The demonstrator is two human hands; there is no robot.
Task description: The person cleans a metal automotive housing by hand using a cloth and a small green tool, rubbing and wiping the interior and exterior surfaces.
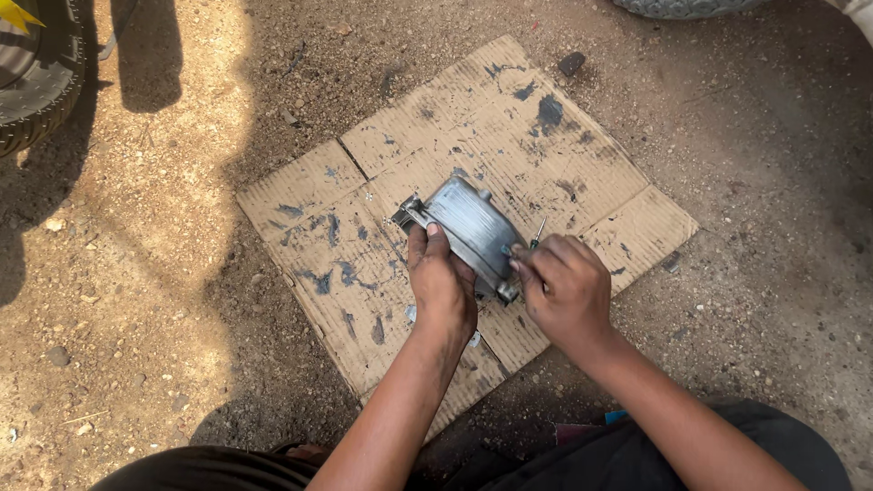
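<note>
The left hand point(443, 284) clamps the near edge of a grey metal cover point(470, 229), thumb up on its face, holding it tilted just above the stained cardboard sheet point(346, 273) on the dirt ground point(136, 300). The right hand point(566, 286) is pinched shut on a thin screwdriver point(539, 231), its tip at the cover's right side. That casting looks rigid and fairly heavy for its size — likely greasy too, so a grip around the flanged rim seems safest, not on the smooth domed face. It's a rounded rectangle of dull silver metal, bright where the sun hits, with bolt lugs at the corners. A tyre point(36, 82) sits well apart at far left.
</note>
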